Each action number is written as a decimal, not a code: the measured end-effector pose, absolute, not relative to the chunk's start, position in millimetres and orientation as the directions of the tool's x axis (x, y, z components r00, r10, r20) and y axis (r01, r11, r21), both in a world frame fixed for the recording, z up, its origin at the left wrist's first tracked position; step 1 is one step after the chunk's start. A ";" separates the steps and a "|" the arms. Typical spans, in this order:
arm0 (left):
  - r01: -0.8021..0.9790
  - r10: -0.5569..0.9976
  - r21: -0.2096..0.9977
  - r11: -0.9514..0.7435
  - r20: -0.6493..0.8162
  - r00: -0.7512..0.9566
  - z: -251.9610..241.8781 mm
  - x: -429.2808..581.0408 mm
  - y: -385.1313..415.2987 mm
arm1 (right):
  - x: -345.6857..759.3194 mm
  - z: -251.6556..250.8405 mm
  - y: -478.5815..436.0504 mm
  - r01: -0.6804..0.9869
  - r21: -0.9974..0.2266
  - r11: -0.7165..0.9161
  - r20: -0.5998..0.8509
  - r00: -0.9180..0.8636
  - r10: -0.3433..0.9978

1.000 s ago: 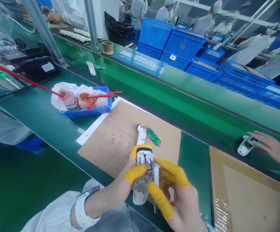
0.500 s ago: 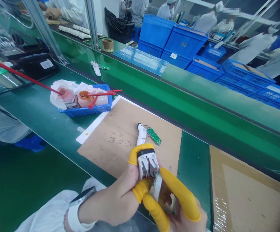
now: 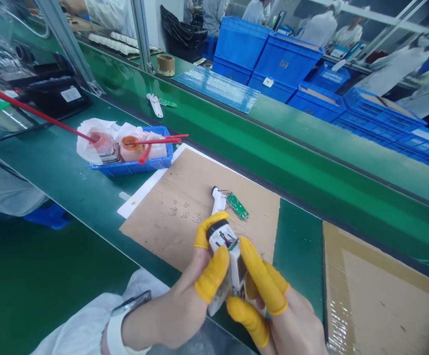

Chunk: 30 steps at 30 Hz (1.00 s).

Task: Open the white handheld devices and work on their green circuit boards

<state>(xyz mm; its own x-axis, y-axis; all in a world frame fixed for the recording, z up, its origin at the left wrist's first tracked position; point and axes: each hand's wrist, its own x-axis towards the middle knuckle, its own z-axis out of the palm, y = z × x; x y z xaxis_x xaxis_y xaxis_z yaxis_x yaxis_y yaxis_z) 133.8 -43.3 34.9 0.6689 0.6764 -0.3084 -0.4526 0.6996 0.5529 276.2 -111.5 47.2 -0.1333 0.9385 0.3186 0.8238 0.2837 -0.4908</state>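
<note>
My left hand (image 3: 185, 296), in yellow finger cots, is closed round the black-ended head of a white handheld device housing (image 3: 224, 236). The housing is open on one side, showing thin wires and the edge of a green board. My right hand (image 3: 277, 305), also in yellow finger cots, pinches the lower part of the same device, its thumb and fingers on either side. My fingers hide much of the lower part. Just beyond, a similar white device (image 3: 218, 200) lies on the cardboard sheet (image 3: 155, 217), with a green circuit board (image 3: 237, 206) wired to it.
A blue tray (image 3: 133, 167) at left holds jars and red-handled tools. The green conveyor belt (image 3: 273, 153) carries another white part (image 3: 154, 105) with a board. Brown cardboard (image 3: 388, 296) lies at right. Blue crates (image 3: 240, 42) and people in white stand behind.
The device in my hands has turned, and its two sides have come closer together. My left thumb has moved up onto it. The part on the belt has shifted slightly right.
</note>
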 end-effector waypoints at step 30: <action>-0.268 0.650 0.654 0.708 -0.453 0.610 50.4 149.6 -36.7 | 289.3 46.6 -77.5 0.844 -0.306 0.440 0.590 -0.195 0.784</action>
<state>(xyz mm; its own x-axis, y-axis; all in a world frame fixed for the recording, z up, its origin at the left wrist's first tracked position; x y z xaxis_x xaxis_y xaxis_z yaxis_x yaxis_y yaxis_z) 149.6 -36.7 50.4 0.6103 0.6497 -0.4532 -0.2680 0.7077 0.6537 289.3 -77.5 46.6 -0.1950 0.7839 0.5895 0.8445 0.4399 -0.3056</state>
